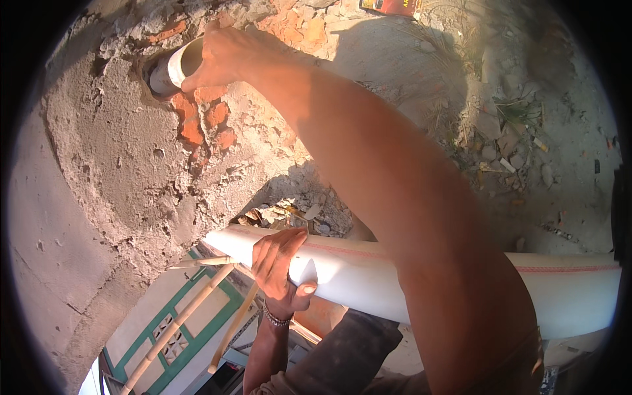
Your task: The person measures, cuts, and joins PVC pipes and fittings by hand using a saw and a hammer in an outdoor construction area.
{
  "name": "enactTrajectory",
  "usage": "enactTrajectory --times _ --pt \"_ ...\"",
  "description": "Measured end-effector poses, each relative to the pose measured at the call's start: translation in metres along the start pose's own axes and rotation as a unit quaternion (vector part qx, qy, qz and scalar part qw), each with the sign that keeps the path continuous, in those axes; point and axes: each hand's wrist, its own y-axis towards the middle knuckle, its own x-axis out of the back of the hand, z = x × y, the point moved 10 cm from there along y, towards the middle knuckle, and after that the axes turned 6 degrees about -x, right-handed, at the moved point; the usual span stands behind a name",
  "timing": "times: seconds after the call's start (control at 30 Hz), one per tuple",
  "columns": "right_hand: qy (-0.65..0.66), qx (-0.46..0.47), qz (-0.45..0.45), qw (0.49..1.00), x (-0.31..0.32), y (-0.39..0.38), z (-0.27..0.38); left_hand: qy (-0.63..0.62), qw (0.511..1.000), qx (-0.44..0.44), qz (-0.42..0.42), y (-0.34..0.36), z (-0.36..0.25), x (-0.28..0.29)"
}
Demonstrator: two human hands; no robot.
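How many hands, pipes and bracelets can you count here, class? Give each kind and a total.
Hands: 2 (left hand, right hand)
Pipes: 2 (long white pipe, wall pipe)
Bracelets: 1 (bracelet on the left wrist)
Total: 5

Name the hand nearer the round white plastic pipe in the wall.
Right hand: it grips the wall pipe; the left hand is farther off, on a long white plastic tube.
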Motion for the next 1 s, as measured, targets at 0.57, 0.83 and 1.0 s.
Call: enactTrajectory --times 0.57,0.83,1.0 --pt "-0.031 0.057 0.014 0.998 0.008 -0.013 0.001 0.015 0.998 -0.017 -0.057 -0.005 -0.007 0.007" --pt "0.046 0.004 -0.035 0.998 0.013 -0.006 -0.028 0.003 0.999 -0.01 -0.054 -0.003 -0.007 0.011" --pt "0.179 -0.116 -0.034 0.976 -0.008 0.001 -0.036 -0.003 0.998 -0.013 -0.063 -0.008 -0.003 0.014"
